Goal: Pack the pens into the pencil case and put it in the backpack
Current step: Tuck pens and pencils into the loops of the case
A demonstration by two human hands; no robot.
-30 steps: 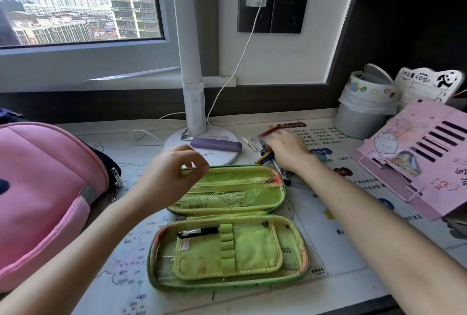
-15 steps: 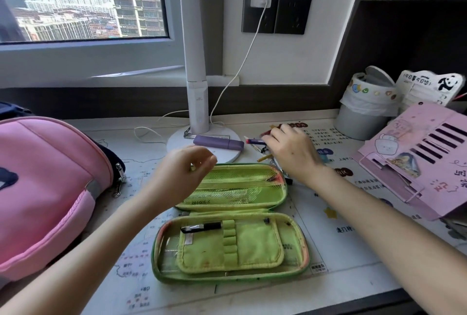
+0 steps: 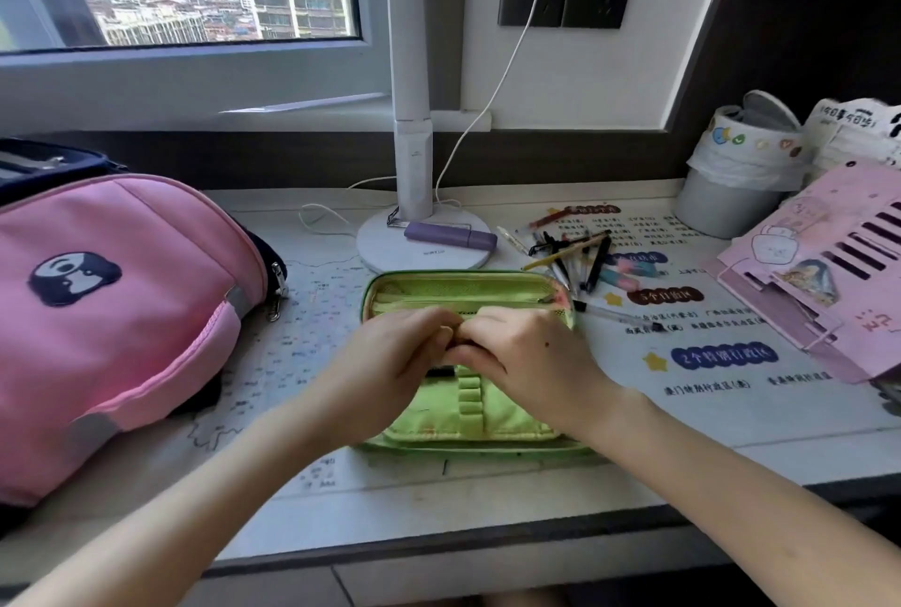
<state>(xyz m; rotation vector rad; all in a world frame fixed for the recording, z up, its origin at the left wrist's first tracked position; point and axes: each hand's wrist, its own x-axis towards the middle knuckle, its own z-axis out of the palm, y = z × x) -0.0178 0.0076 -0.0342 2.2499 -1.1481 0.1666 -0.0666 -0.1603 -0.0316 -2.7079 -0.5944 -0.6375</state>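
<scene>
I see my left hand (image 3: pixel 390 363) and right hand (image 3: pixel 526 358) meeting fingertip to fingertip over the middle of the open green pencil case (image 3: pixel 463 289), which lies flat on the worktop (image 3: pixel 439 494). Both hands have their fingers curled inward. A dark sliver shows between them, but I cannot tell what, if anything, they pinch. The loose pens (image 3: pixel 580 255) lie in a heap just past the case's far right corner, beside the lamp base (image 3: pixel 390 255). The pink backpack (image 3: pixel 122 304) rests on its side to the left, apart from the case.
</scene>
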